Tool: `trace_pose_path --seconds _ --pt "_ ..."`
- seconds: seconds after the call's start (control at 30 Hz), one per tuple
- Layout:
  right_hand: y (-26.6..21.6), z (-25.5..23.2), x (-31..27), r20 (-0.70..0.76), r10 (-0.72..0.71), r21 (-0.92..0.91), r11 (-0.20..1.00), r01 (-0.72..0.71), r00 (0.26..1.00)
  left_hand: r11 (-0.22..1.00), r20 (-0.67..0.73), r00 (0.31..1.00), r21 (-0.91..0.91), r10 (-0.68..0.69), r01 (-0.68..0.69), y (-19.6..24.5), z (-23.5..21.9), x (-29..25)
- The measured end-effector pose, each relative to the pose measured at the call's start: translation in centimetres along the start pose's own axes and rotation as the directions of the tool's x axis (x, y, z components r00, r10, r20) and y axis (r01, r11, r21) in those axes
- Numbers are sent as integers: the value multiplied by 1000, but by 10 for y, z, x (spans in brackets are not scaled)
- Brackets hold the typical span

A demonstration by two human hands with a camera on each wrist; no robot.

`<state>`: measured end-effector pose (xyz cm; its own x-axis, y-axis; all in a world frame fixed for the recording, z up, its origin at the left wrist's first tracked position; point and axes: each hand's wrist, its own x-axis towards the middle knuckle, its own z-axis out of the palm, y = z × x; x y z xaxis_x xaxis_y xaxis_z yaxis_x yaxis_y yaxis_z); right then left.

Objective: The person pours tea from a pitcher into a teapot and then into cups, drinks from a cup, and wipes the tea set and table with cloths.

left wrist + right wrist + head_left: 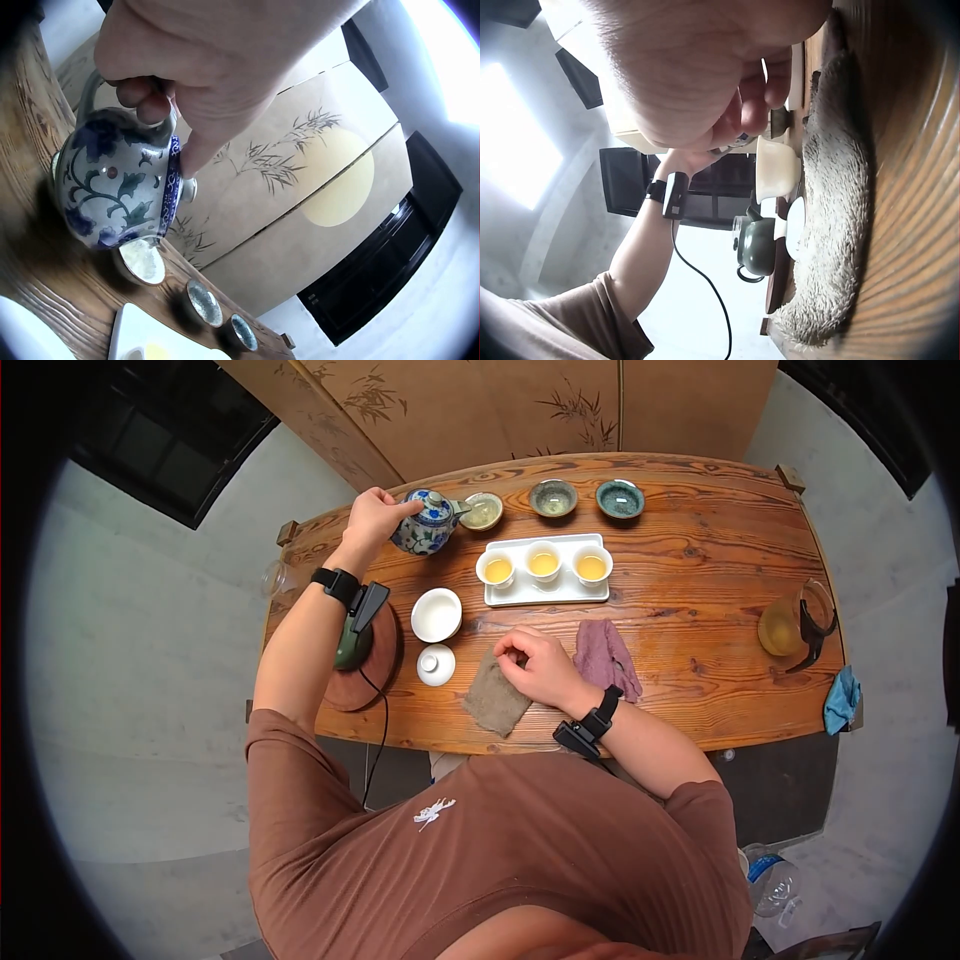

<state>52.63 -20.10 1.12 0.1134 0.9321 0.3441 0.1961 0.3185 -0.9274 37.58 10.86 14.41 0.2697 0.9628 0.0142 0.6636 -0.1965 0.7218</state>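
At the back left, the left hand (376, 520) grips the handle of a blue-and-white teapot (424, 532), its thumb reaching to the lid. The left wrist view shows curled fingers of that hand (202, 67) around the handle of the flowered pot (112, 184). The spout points right, at a pale bowl (483, 511); whether the pot touches the table cannot be told. The right hand (545, 668), fingers loosely curled and holding nothing, lies over a grey-brown cloth (495, 698). In the right wrist view that hand (697, 67) is beside the fluffy cloth (832, 202).
A white tray (548, 594) carries three cups of yellow tea. Two dark bowls stand behind it. A white bowl (436, 615), lid (436, 665) and green pot (352, 646) are left; a purple cloth (606, 658), glass pitcher (778, 630) and blue cloth (842, 700) are right.
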Motion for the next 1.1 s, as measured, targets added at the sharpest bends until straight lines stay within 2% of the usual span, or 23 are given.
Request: trace_pose_path --seconds 0.27,0.67,0.77,0.97,1.1 --pt "1 -1 0 19 4 -25 1000 -4 1000 1000 -15 1000 21 16 -16 -10 0 8" --pt "-1 0 0 1 -7 -11 1000 7 1000 1000 -20 1000 -2 -8 8 1 -2 -1" --pt "-1 0 0 6 -3 -4 1000 3 1000 998 -35 999 -67 -21 18 -2 -2 3" --pt "0 0 -1 7 0 -6 1000 0 1000 977 -72 996 -207 42 -56 10 6 5" --pt "4 2 -2 15 4 2 1000 -4 1000 975 -8 999 -221 37 -37 29 19 7"
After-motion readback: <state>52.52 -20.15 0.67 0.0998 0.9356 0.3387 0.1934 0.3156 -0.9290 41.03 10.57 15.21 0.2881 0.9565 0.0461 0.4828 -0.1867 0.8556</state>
